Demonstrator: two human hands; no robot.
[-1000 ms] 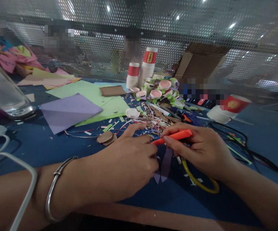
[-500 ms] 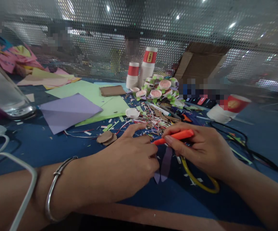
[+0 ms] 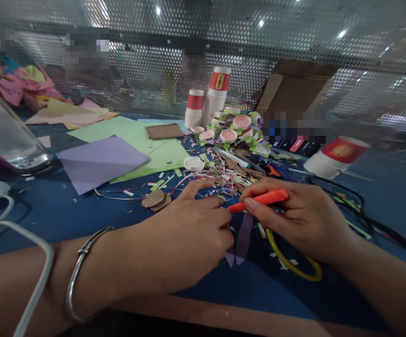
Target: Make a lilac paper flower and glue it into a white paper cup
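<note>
My right hand point(image 3: 304, 215) pinches an orange-red pen point(image 3: 266, 200) between thumb and fingers, its tip pointing left against the fingers of my left hand. My left hand point(image 3: 185, 234) lies low over the table, index finger stretched forward and the others curled down over purple paper point(image 3: 229, 257); its thumb and fingertips are hidden. A narrow purple paper strip point(image 3: 244, 238) with a pointed end lies between the hands. Beneath my right hand is a yellow loop point(image 3: 287, 262). Round cardboard discs point(image 3: 156, 200) lie just beyond my left wrist.
Paper scraps point(image 3: 229, 180) cover the middle. Behind them are a heap of decorated paper discs point(image 3: 236, 131) and stacked paper cups point(image 3: 217, 96). Purple point(image 3: 100, 164) and green sheets lie left, near a clear glass point(image 3: 16, 135). Black cables point(image 3: 371, 220) and tilted cups point(image 3: 336, 157) are right.
My right hand and the orange-red pen have shifted slightly to the right. My left hand has stayed almost still over the purple paper.
</note>
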